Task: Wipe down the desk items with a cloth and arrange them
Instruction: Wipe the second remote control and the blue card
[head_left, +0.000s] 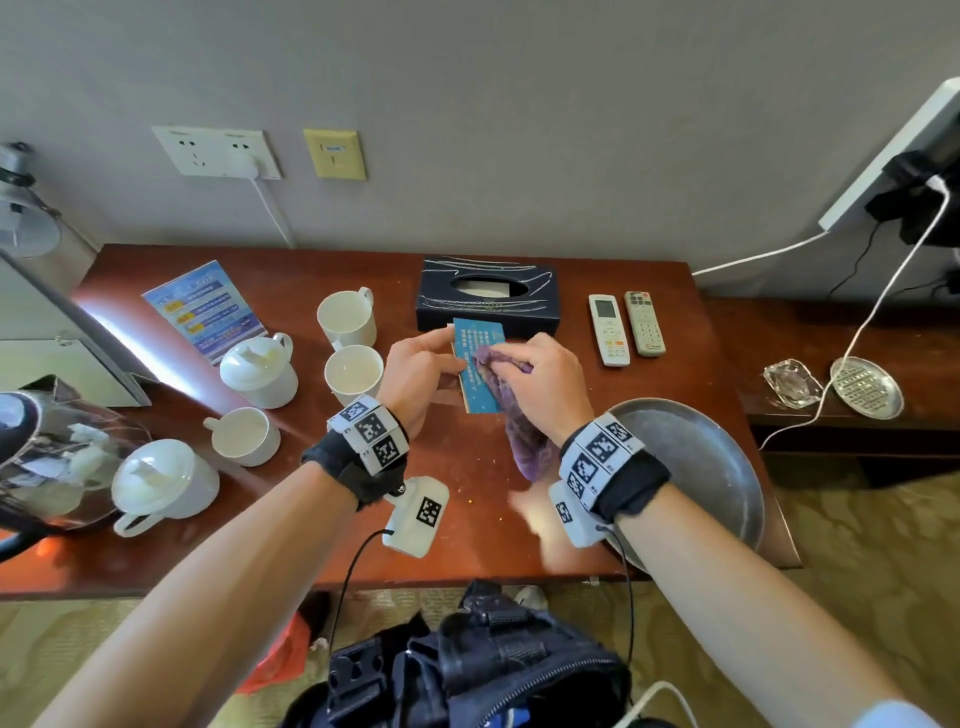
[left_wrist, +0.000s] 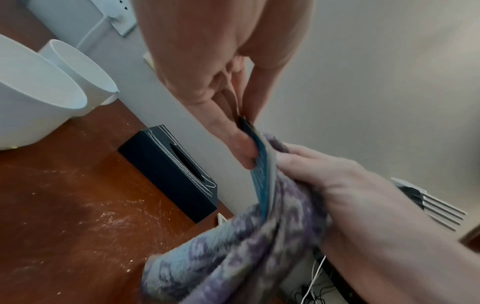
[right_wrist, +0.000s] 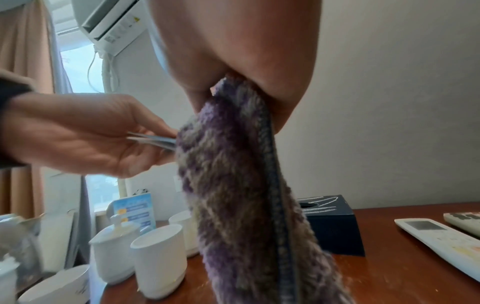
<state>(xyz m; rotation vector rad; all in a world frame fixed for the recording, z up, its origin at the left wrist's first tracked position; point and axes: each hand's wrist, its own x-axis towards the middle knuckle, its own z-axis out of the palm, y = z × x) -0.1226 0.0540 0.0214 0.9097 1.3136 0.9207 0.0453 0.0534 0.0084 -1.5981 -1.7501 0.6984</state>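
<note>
While held off the reddish-brown wooden desk (head_left: 291, 545) above its middle, the thin blue printed card (head_left: 479, 364) sits just in front of the dark navy rectangular tissue box (head_left: 488, 300) at the back edge. Left hand (head_left: 418, 371) pinches the card's left edge, thumb on one face, fingers (left_wrist: 242, 144) on the other. Right hand (head_left: 540, 382) has its fingers curled round the fluffy purple-grey cloth (head_left: 522, 431), bunched end pressed on the card's right face, rest of the cloth hanging down toward the desk. Wrist views confirm both: card edge-on between the left fingers, cloth gripped in the right palm. Left of the card: two open white ceramic cups (head_left: 349, 340), one behind the other. Further left, two lidded white cups (head_left: 260, 370) and one more open white cup with a handle (head_left: 244, 435), then a glass kettle (head_left: 52, 457) at the left edge. Blue printed leaflet stand (head_left: 205, 309) toward the back left corner. Right of the tissue box: two white remote controls (head_left: 626, 327) side by side. Round metal tray (head_left: 701, 467) at the front right corner, overhanging the edge. Fine pale specks on the desk surface near the front.
</note>
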